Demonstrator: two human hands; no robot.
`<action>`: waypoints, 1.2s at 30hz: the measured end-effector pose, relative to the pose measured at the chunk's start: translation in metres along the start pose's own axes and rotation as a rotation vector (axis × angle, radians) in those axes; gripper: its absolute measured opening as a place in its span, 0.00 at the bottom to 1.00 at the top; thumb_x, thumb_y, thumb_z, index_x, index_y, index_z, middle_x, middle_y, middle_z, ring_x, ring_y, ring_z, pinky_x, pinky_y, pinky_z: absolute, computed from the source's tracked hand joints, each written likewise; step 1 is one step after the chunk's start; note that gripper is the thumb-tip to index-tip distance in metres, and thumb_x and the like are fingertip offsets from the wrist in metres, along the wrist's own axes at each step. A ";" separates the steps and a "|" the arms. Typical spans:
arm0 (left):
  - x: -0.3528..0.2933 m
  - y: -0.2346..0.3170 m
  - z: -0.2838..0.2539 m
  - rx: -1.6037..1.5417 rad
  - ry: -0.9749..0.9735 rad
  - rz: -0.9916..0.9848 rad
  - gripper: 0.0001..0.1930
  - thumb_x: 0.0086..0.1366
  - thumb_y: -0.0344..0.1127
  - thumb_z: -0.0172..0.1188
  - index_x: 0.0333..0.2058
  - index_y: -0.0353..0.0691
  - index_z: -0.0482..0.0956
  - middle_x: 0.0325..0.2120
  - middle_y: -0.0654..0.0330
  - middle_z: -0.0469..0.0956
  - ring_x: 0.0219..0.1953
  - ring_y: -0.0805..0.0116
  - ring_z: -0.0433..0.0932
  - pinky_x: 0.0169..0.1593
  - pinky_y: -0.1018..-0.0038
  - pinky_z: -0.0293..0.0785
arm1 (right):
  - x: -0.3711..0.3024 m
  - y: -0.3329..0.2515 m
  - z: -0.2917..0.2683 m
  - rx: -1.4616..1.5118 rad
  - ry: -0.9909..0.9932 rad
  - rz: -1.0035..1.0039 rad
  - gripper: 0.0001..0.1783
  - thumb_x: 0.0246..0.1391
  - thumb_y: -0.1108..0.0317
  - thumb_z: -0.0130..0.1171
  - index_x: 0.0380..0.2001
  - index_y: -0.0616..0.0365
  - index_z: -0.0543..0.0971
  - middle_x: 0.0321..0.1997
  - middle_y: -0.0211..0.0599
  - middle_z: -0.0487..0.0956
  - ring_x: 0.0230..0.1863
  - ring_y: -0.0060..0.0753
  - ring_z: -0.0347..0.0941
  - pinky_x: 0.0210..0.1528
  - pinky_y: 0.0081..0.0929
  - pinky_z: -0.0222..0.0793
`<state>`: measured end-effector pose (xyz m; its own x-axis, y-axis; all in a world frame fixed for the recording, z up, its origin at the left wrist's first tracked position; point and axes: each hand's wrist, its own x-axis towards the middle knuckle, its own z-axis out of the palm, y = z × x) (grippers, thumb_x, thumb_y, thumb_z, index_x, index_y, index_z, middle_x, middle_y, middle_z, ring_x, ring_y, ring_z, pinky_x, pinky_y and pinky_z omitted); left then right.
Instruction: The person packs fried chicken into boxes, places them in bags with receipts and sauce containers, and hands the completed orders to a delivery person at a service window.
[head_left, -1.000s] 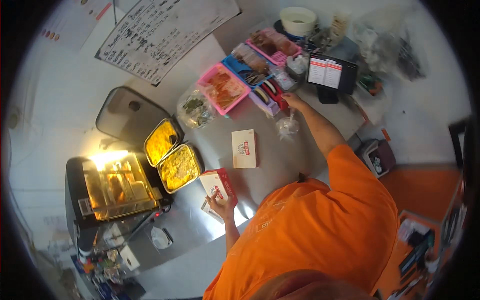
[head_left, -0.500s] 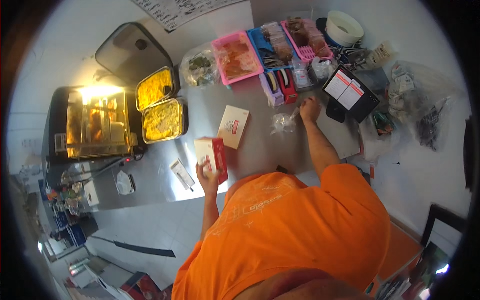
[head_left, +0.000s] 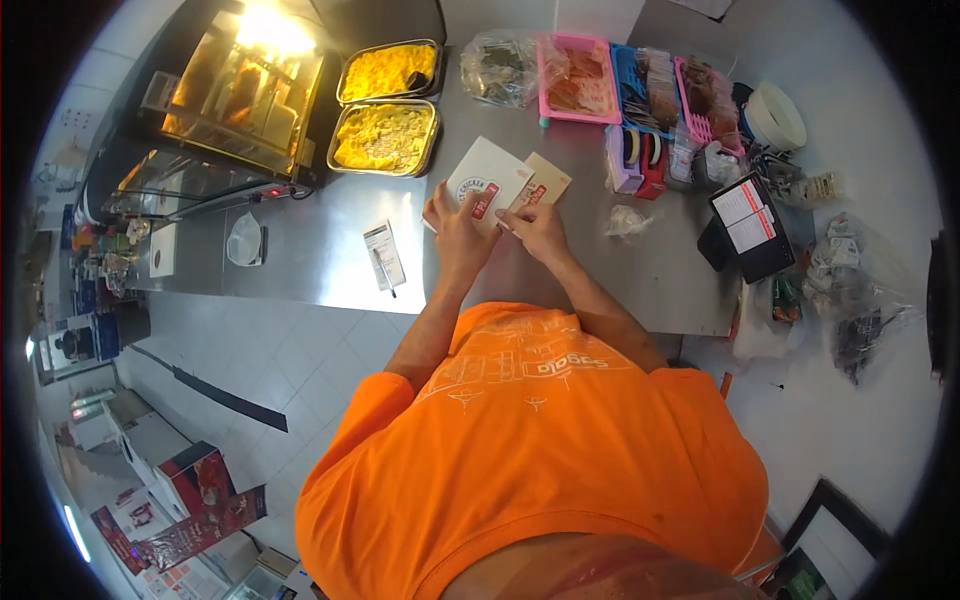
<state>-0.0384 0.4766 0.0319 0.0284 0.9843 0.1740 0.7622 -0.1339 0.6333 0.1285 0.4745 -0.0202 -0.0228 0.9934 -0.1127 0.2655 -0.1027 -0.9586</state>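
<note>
A lit glass cabinet (head_left: 240,90) stands on the far left part of the metal counter (head_left: 325,250). Along the far edge I see two trays of yellow food (head_left: 375,172), a clear bag (head_left: 500,68) and three baskets (head_left: 584,118), with two tape dispensers (head_left: 652,187) just before them. A paper slip (head_left: 384,250) lies by the near edge; a tablet (head_left: 748,222) stands toward the right end.

Center of the frame: two hands, your left hand (head_left: 465,240) and right hand (head_left: 540,232), with two boxes (head_left: 490,165) and one surface (head_left: 320,225). Left of them, you have one paper slip (head_left: 383,240) and one pen (head_left: 381,268). Upper left: one lit display warmer (head_left: 240,100), two trays (head_left: 433,140) of yellow food. Upper right: three baskets (head_left: 580,118), two tape dispensers (head_left: 623,178), one white tub (head_left: 775,118). At right, one tablet (head_left: 752,220).
</note>
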 end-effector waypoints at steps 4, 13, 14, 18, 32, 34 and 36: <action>0.013 -0.058 -0.011 -0.386 -0.235 -0.142 0.32 0.45 0.31 0.77 0.52 0.50 0.80 0.60 0.41 0.67 0.63 0.44 0.64 0.59 0.55 0.73 | 0.003 0.019 0.022 -0.257 -0.055 0.145 0.18 0.59 0.54 0.68 0.35 0.60 0.86 0.31 0.33 0.83 0.27 0.20 0.74 0.23 0.25 0.67; 0.002 -0.128 -0.028 -0.687 -0.473 -0.144 0.39 0.57 0.44 0.74 0.66 0.48 0.66 0.57 0.47 0.74 0.56 0.53 0.76 0.57 0.58 0.75 | 0.027 0.078 0.060 0.386 0.349 0.086 0.27 0.66 0.57 0.56 0.60 0.66 0.73 0.50 0.46 0.81 0.48 0.32 0.78 0.53 0.30 0.72; 0.020 -0.149 -0.030 -0.615 -0.432 -0.163 0.42 0.59 0.47 0.72 0.69 0.49 0.61 0.56 0.46 0.74 0.55 0.53 0.76 0.56 0.58 0.76 | 0.036 0.109 0.047 0.514 0.485 0.033 0.23 0.69 0.57 0.52 0.55 0.66 0.76 0.47 0.39 0.82 0.47 0.28 0.78 0.51 0.27 0.72; 0.023 -0.340 -0.037 0.065 0.128 -0.488 0.49 0.50 0.59 0.75 0.64 0.36 0.66 0.59 0.43 0.71 0.63 0.41 0.68 0.62 0.48 0.69 | 0.035 0.091 0.031 0.047 0.639 0.178 0.23 0.67 0.55 0.56 0.55 0.63 0.74 0.49 0.45 0.81 0.51 0.41 0.77 0.54 0.37 0.71; 0.145 -0.278 -0.022 -0.447 0.060 0.054 0.16 0.73 0.36 0.59 0.51 0.29 0.72 0.33 0.52 0.85 0.35 0.68 0.83 0.36 0.69 0.80 | -0.029 0.081 -0.066 -0.973 0.958 0.375 0.46 0.41 0.46 0.76 0.63 0.40 0.68 0.66 0.52 0.64 0.67 0.60 0.60 0.65 0.60 0.57; 0.158 -0.184 -0.011 -0.570 -0.236 0.307 0.16 0.71 0.35 0.62 0.51 0.31 0.74 0.31 0.57 0.84 0.31 0.72 0.81 0.32 0.73 0.76 | -0.038 0.118 -0.093 -0.836 0.932 0.424 0.44 0.41 0.49 0.77 0.62 0.41 0.69 0.65 0.49 0.66 0.64 0.59 0.64 0.64 0.55 0.62; 0.146 -0.087 0.018 -0.856 -0.412 0.367 0.10 0.71 0.31 0.60 0.47 0.33 0.76 0.34 0.57 0.83 0.35 0.74 0.80 0.36 0.75 0.76 | -0.043 0.160 -0.110 -0.707 0.914 0.466 0.42 0.41 0.52 0.77 0.60 0.42 0.70 0.64 0.47 0.68 0.61 0.58 0.69 0.62 0.50 0.66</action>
<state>-0.0887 0.6339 -0.0118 0.5112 0.8073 0.2948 -0.0520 -0.3134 0.9482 0.2777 0.4208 -0.1401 0.8161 0.5707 0.0908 0.5347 -0.6862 -0.4931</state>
